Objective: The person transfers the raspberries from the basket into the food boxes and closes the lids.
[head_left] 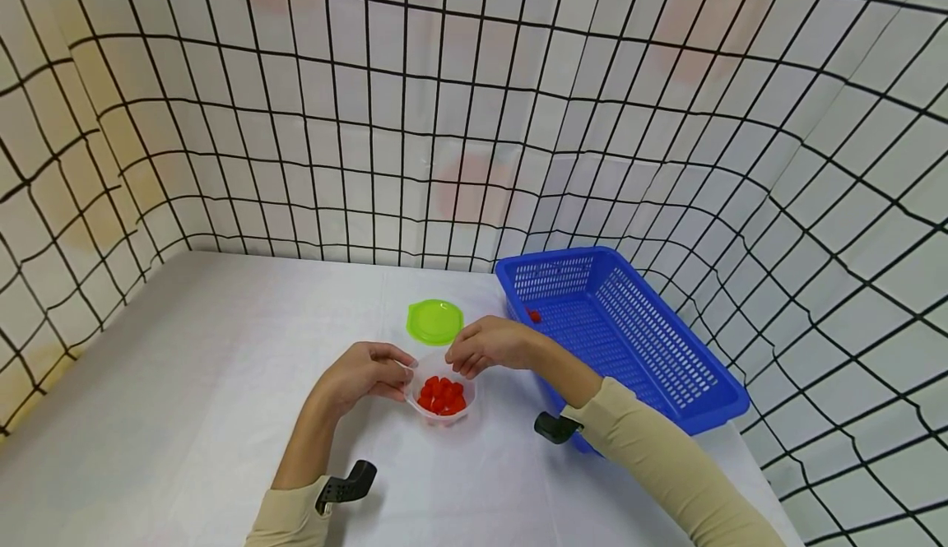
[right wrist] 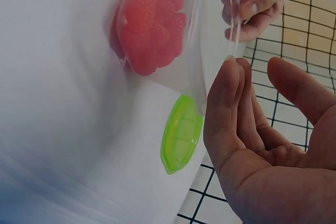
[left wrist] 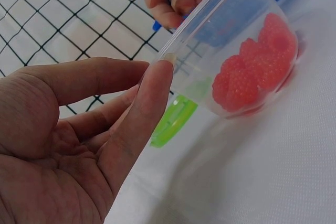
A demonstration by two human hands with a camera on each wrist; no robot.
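Note:
A clear plastic bowl (head_left: 428, 368) stands on the white table with several red raspberries (head_left: 442, 396) in its bottom. My left hand (head_left: 366, 373) pinches the bowl's rim on the left side, fingertips and thumb meeting there in the left wrist view. Over the bowl's far right rim is my right hand (head_left: 490, 345). Its fingers are loosely bent, with the thumb apart and nothing between them in the right wrist view. Those fingertips are close to the rim; whether they touch it I cannot tell. Just behind the bowl lies a bright green lid (head_left: 434, 322).
A blue perforated basket (head_left: 659, 325) sits on the right, partly under my right forearm. One small red berry (head_left: 534, 316) is inside by its left wall. Black wire mesh (head_left: 370, 119) encloses the back and sides of the white-covered table (head_left: 222, 349).

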